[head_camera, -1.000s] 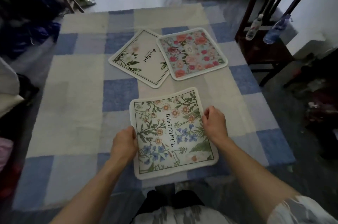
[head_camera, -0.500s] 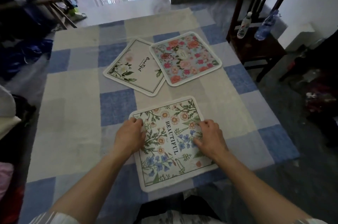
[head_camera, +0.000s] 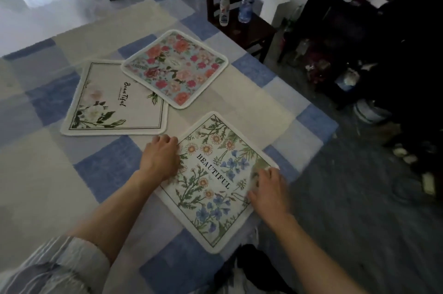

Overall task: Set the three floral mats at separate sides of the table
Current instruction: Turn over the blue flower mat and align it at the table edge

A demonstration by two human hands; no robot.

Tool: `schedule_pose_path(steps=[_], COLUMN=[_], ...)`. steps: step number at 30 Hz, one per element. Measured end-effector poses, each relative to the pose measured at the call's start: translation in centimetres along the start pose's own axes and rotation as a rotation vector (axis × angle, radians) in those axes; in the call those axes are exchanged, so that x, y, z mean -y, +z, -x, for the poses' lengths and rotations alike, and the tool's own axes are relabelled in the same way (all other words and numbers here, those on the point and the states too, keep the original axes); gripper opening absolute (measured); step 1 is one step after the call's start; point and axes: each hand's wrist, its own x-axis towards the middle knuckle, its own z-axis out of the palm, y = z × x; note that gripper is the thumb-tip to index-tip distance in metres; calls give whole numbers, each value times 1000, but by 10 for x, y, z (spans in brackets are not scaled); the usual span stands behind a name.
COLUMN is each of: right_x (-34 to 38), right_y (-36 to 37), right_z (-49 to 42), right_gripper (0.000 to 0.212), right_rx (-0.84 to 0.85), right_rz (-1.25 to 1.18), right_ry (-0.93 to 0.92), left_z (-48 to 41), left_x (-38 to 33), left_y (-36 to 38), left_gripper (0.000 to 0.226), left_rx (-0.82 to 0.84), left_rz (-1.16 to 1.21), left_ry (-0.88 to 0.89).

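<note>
Since half a second earlier, the wildflower mat (head_camera: 217,179) had been turned to lie diagonally near the table's front edge, and both hands had been shifted to its sides. The left hand (head_camera: 160,158) was laid flat on its left edge, fingers (head_camera: 167,141) loosely curled and close together. The right hand (head_camera: 269,191) was pressed on its right corner, fingers (head_camera: 263,173) spread; it was blurred. Nothing was seen to be gripped. Beyond the left fingers, a cream mat (head_camera: 115,104) with script lettering was overlapped at one corner by a rose mat (head_camera: 177,69). All three were soft, rounded squares with pale stitched borders, resting on a blue-and-cream checked cloth (head_camera: 105,169).
</note>
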Motion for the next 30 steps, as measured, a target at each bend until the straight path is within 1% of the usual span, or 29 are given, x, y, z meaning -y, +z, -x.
schedule_pose_path(steps=[3, 5, 9, 12, 14, 16, 19, 20, 21, 26, 30], right_x=[6, 14, 28, 38, 41, 42, 43, 44, 45, 50, 43], right_y=[9, 15, 18, 20, 22, 24, 27, 27, 29, 32, 27], right_z=[25, 34, 36, 34, 33, 31, 30, 30, 30, 30, 26], right_gripper=[36, 40, 64, 82, 86, 78, 44, 38, 36, 43, 29], right_rx=[39, 45, 127, 170, 168, 136, 11, -17, -31, -15, -64], right_rz=[-19, -17, 7, -7, -79, -157, -264, -275, -277, -246, -198], right_ry=[89, 132, 259, 318, 358, 391, 410, 413, 415, 418, 382], left_z=[-7, -11, -18, -20, -21, -22, -21, -20, -19, -16, -13], left_x=[1, 1, -2, -6, -7, -6, -3, -2, -1, -1, 1], left_y=[7, 9, 8, 7, 5, 3, 3, 4, 4, 7, 4], left_gripper=[31, 30, 30, 31, 29, 26, 25, 25, 25, 28, 27], left_rx=[27, 16, 30, 39, 44, 46, 12, -1, -9, 6, -42], left_rz=[82, 104, 78, 118, 156, 180, 228, 243, 251, 217, 202], left_ry=[33, 53, 125, 101, 73, 60, 66, 73, 82, 127, 147])
